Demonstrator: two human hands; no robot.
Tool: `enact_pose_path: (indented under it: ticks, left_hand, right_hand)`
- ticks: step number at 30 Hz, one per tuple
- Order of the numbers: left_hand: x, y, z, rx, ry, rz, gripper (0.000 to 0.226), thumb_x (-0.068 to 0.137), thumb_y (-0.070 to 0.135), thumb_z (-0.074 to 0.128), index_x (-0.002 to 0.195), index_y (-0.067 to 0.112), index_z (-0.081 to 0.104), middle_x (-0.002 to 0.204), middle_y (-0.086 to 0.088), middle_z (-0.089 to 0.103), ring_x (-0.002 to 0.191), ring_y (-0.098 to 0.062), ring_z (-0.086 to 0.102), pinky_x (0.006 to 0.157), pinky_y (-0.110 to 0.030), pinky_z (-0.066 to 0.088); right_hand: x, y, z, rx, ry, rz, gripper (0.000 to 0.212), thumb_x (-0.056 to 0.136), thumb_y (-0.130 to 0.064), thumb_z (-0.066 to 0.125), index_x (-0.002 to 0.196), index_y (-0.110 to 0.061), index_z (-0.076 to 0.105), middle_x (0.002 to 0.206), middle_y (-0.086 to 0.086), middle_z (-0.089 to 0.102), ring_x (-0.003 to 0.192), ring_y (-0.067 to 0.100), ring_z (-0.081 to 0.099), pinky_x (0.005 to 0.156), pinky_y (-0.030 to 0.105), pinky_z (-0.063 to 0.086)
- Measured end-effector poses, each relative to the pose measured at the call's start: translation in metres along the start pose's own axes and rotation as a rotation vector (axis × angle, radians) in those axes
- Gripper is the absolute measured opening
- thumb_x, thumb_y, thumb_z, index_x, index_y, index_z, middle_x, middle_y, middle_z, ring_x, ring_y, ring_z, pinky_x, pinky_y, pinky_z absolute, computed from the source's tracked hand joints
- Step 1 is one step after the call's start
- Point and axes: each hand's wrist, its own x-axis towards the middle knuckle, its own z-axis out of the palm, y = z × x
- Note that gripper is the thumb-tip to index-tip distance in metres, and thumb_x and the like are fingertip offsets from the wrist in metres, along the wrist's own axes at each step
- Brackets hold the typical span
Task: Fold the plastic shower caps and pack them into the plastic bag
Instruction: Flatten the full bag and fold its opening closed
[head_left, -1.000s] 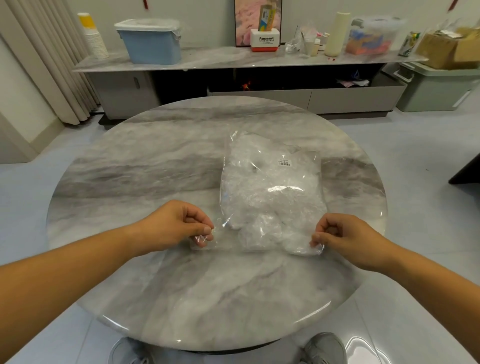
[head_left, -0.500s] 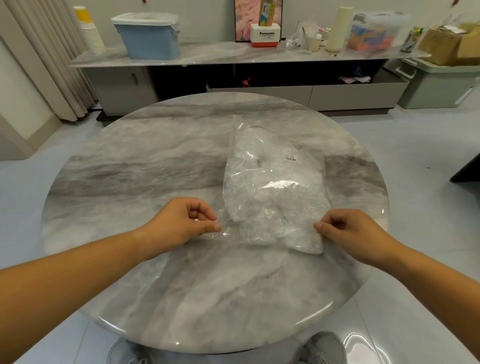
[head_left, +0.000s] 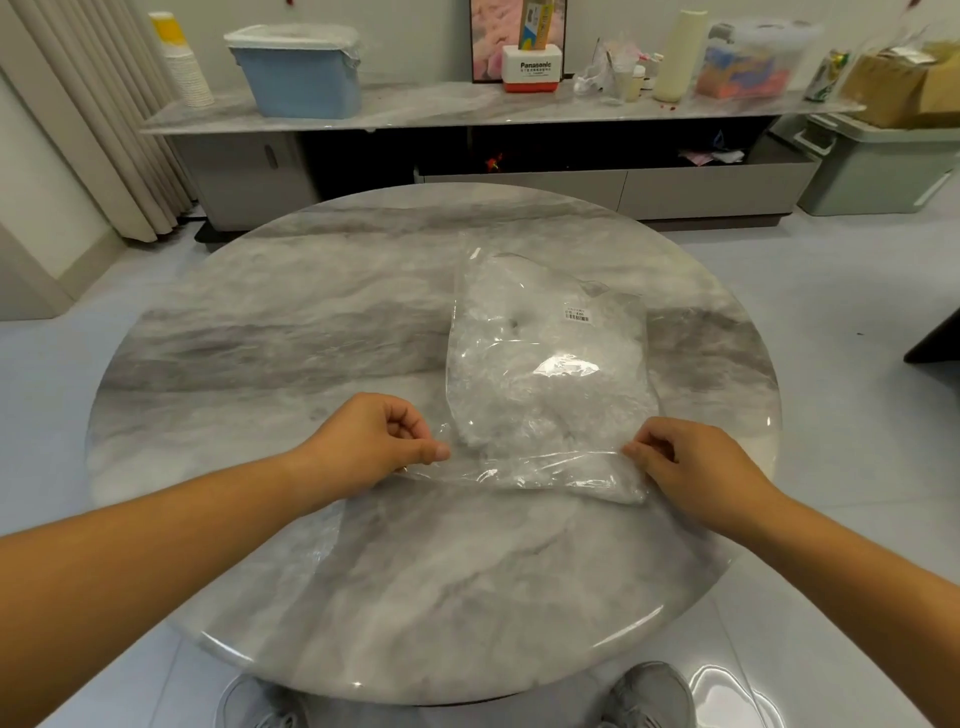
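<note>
The left hand (head_left: 371, 441) sits just left of centre in the frame, fingers curled in, thumb and forefinger pinching a bit of clear film. The right hand (head_left: 696, 467) is a little right of centre and pinches in the same way. The two hands are apart, and the film is drawn in a wrinkled band between them. It looks to be the near edge of the plastic bag (head_left: 545, 384), though the film is so clear I cannot say just where that edge ends.

The bag lies flat on the round marble table (head_left: 311, 338), reaching from the hands up toward the middle of the frame and leaning slightly right. It is stuffed with a white, crumpled mass, the shower caps (head_left: 511, 312), too bunched together to tell one from another. A small white label (head_left: 576, 315) with a barcode is on the bag's upper right part.

At the bottom edge of the frame the toes of two grey shoes (head_left: 649, 693) poke out from under the table.

Across the top runs a long low sideboard (head_left: 415, 106). On it are a stack of paper cups (head_left: 182, 70) at the upper left, a blue bin (head_left: 301, 73) with a plastic cover, a small white and red box (head_left: 533, 73) at the centre, and a cream roll (head_left: 680, 54). Pale curtains (head_left: 88, 114) hang down the upper left, and a grey-green crate (head_left: 883, 166) stands on the floor at the upper right.
</note>
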Motion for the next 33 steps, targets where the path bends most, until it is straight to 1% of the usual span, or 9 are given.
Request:
enact_pose_path:
  ticks: [9,16,19,22,24,26,30,31,33]
  left_hand:
    - [0.006,-0.001,-0.001,0.173,-0.027,-0.009,0.036,0.069,0.038,0.09,0.075,0.012,0.065,0.061,-0.005,0.068,0.058,-0.015,0.058,0.058,-0.027,0.048]
    - [0.009,-0.003,0.007,0.341,0.047,0.004,0.039,0.072,0.043,0.088,0.075,0.014,0.062,0.047,0.011,0.058,0.041,0.002,0.051,0.044,-0.012,0.036]
    - [0.008,-0.004,0.013,0.385,0.069,0.031,0.042,0.073,0.047,0.087,0.075,0.015,0.061,0.047,0.012,0.056,0.041,0.002,0.05,0.046,-0.014,0.036]
    - [0.006,-0.003,0.018,0.418,0.052,0.048,0.042,0.073,0.049,0.086,0.074,0.017,0.059,0.047,0.012,0.058,0.041,0.001,0.051,0.047,-0.018,0.04]
    - [0.006,0.0,0.018,0.404,0.038,0.036,0.043,0.073,0.047,0.087,0.073,0.016,0.058,0.048,0.008,0.06,0.041,-0.003,0.053,0.047,-0.021,0.044]
    - [0.005,0.004,0.018,0.391,0.029,0.014,0.044,0.072,0.046,0.088,0.072,0.015,0.058,0.05,0.004,0.062,0.043,-0.008,0.056,0.048,-0.026,0.049]
    - [-0.002,0.007,0.016,0.42,0.044,-0.053,0.048,0.07,0.051,0.088,0.077,0.016,0.055,0.062,0.001,0.067,0.052,-0.012,0.061,0.056,-0.033,0.052]
    - [-0.004,0.008,0.017,0.498,0.11,0.003,0.048,0.071,0.053,0.085,0.08,0.019,0.054,0.07,0.003,0.066,0.059,-0.013,0.062,0.058,-0.032,0.051]
    - [-0.008,0.008,0.024,0.726,0.319,0.41,0.036,0.082,0.048,0.078,0.087,0.02,0.056,0.089,0.003,0.06,0.078,-0.02,0.06,0.067,-0.036,0.047]
  right_hand:
    - [0.004,0.0,0.006,0.039,0.012,0.149,0.03,0.085,-0.04,0.079,0.071,-0.016,0.068,0.071,-0.002,0.067,0.068,0.013,0.06,0.057,0.025,0.042]
    - [-0.001,0.0,0.011,0.036,0.095,0.155,0.03,0.08,-0.045,0.082,0.077,-0.022,0.063,0.077,-0.007,0.065,0.074,0.01,0.059,0.067,0.029,0.051]
    - [-0.001,0.006,0.012,-0.191,0.288,-0.035,0.039,0.073,-0.044,0.085,0.08,-0.025,0.052,0.084,-0.008,0.054,0.081,0.017,0.051,0.075,0.032,0.044]
    - [-0.005,0.006,0.02,-0.222,0.327,-0.383,0.026,0.076,-0.02,0.087,0.085,-0.022,0.063,0.086,-0.004,0.058,0.083,0.022,0.057,0.072,0.031,0.044]
    - [-0.011,0.0,0.03,-0.217,0.288,-0.605,0.012,0.085,-0.012,0.077,0.096,-0.015,0.073,0.095,0.0,0.067,0.087,0.027,0.065,0.071,0.034,0.052]
    - [-0.018,-0.002,0.041,-0.237,0.186,-0.714,0.024,0.094,-0.025,0.061,0.111,-0.014,0.073,0.111,0.0,0.07,0.098,0.026,0.065,0.081,0.038,0.055]
    - [-0.031,0.0,0.051,-0.297,-0.041,-0.585,0.057,0.101,-0.055,0.035,0.148,-0.026,0.05,0.153,-0.009,0.048,0.137,0.016,0.045,0.112,0.039,0.039]
    - [-0.034,0.002,0.052,-0.304,-0.083,-0.556,0.062,0.101,-0.059,0.028,0.152,-0.029,0.044,0.158,-0.012,0.04,0.143,0.013,0.037,0.117,0.039,0.032]
    - [-0.035,0.002,0.055,-0.293,-0.13,-0.514,0.067,0.099,-0.065,0.021,0.155,-0.034,0.037,0.163,-0.017,0.027,0.15,0.009,0.023,0.121,0.038,0.023]
